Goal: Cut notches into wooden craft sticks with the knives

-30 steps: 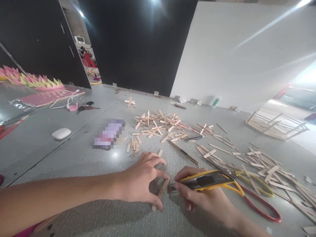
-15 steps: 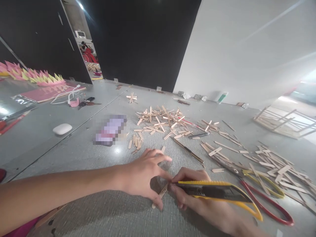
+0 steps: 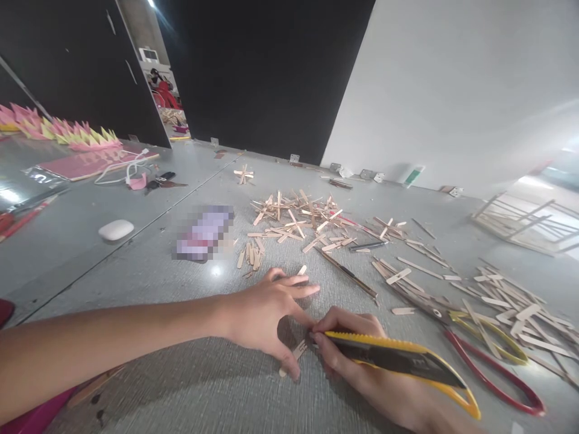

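My left hand [image 3: 274, 313] lies low over the grey tabletop, its thumb and index finger holding down a small wooden craft stick [image 3: 298, 349] while the other fingers spread apart. Dark marks show on that stick between the fingers. In my right hand [image 3: 357, 355] is a yellow and black utility knife [image 3: 398, 355], gripped near its front end. The knife's tip is beside the craft stick and my left index finger; the blade is mostly hidden. Another pale stick [image 3: 302, 270] pokes out behind my left fingers.
Ahead lies a heap of craft sticks [image 3: 298, 214], some in star shapes. A brown-gold pen-like tool [image 3: 348, 274] and red-and-yellow-handled scissors [image 3: 493, 374] lie rightward near more sticks [image 3: 520, 307]. Leftward are a blurred phone [image 3: 203, 232], a white case [image 3: 116, 229] and keys [image 3: 160, 181].
The view has shifted slightly. My right hand and the utility knife have tilted a little, the knife's rear end lower. My left hand keeps its place on the craft stick.
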{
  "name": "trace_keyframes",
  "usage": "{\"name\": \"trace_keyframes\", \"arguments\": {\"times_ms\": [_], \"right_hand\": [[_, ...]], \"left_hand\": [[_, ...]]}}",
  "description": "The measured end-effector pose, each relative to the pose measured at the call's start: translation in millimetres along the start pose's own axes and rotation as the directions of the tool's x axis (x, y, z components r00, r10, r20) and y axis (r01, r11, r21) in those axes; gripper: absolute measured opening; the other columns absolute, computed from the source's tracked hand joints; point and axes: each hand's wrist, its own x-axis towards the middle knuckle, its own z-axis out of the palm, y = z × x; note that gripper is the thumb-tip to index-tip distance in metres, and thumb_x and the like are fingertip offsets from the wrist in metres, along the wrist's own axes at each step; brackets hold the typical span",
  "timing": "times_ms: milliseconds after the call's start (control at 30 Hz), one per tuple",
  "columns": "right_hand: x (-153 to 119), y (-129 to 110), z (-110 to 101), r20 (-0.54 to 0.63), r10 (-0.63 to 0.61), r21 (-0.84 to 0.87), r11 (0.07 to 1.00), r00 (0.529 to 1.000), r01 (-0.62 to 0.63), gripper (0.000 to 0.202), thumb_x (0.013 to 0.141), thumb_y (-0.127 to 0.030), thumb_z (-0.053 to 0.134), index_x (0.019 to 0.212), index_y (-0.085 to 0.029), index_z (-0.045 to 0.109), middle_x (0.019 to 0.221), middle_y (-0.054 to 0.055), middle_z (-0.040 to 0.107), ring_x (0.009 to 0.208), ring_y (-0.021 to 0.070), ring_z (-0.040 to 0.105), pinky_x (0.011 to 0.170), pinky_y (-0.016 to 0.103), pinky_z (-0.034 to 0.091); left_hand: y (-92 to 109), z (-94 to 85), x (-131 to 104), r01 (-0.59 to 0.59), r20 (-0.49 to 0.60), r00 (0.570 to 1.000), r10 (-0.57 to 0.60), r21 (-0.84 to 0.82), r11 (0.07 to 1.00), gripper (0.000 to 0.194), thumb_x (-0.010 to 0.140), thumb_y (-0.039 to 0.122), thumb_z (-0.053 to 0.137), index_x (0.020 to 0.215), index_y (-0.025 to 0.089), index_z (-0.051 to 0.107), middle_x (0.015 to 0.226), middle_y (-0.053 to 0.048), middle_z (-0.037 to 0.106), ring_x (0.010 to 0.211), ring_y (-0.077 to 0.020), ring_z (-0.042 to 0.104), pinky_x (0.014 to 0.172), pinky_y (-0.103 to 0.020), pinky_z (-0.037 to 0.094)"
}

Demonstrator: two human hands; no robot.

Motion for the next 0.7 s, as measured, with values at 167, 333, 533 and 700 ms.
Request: {"name": "trace_keyframes", "arguments": {"times_ms": [167,333,533,700], "right_hand": [[-1.0,-3.6,2.5,-0.07,-0.107,-0.077,0.992,0.992,0.102,0.03,0.1,-0.048,0.053,0.081,-0.026,0.064,0.073,-0.002,0.069,0.072,0.0188,0.063,0.076,0.038,0.046],[-3.2,-14.4,5.0,-0.1,-0.096,-0.079,0.993,0.99,0.088,0.036,0.104,-0.05,0.045,0.08,-0.027,0.06,0.075,-0.002,0.068,0.074,0.0198,0.065,0.075,0.037,0.05],[-3.1,-23.2,7.7,-0.066,-0.029,-0.088,0.996,0.997,0.024,0.04,0.104,-0.053,0.04,0.075,-0.028,0.053,0.071,0.0,0.065,0.07,0.0216,0.061,0.068,0.038,0.052],[0.3,-22.1,12.5,-0.093,-0.019,-0.109,0.994,0.996,0.009,0.037,0.1,-0.051,0.044,0.071,-0.027,0.047,0.066,-0.001,0.058,0.066,0.0219,0.055,0.071,0.043,0.05]], "left_hand": [[1.5,-1.3,-0.6,0.015,0.009,1.0,-0.015,0.018,1.0,0.064,0.075,0.064,0.082,0.131,0.038,0.068,0.167,-0.013,0.033,0.155,-0.0413,0.023,0.113,-0.068,0.015],[1.7,5.8,0.5,0.0,-0.05,0.999,0.002,0.043,0.999,0.073,0.071,0.065,0.083,0.131,0.029,0.064,0.164,-0.016,0.039,0.153,-0.0462,0.025,0.113,-0.072,0.014],[3.7,8.1,1.5,-0.014,-0.028,0.999,0.016,0.075,0.997,0.063,0.077,0.067,0.078,0.129,0.034,0.067,0.164,-0.017,0.037,0.153,-0.0475,0.022,0.108,-0.078,0.015],[4.8,2.2,1.7,0.001,0.017,1.0,-0.002,0.061,0.998,0.061,0.073,0.07,0.08,0.122,0.033,0.072,0.166,-0.017,0.032,0.154,-0.0467,0.02,0.108,-0.078,0.014]]}}
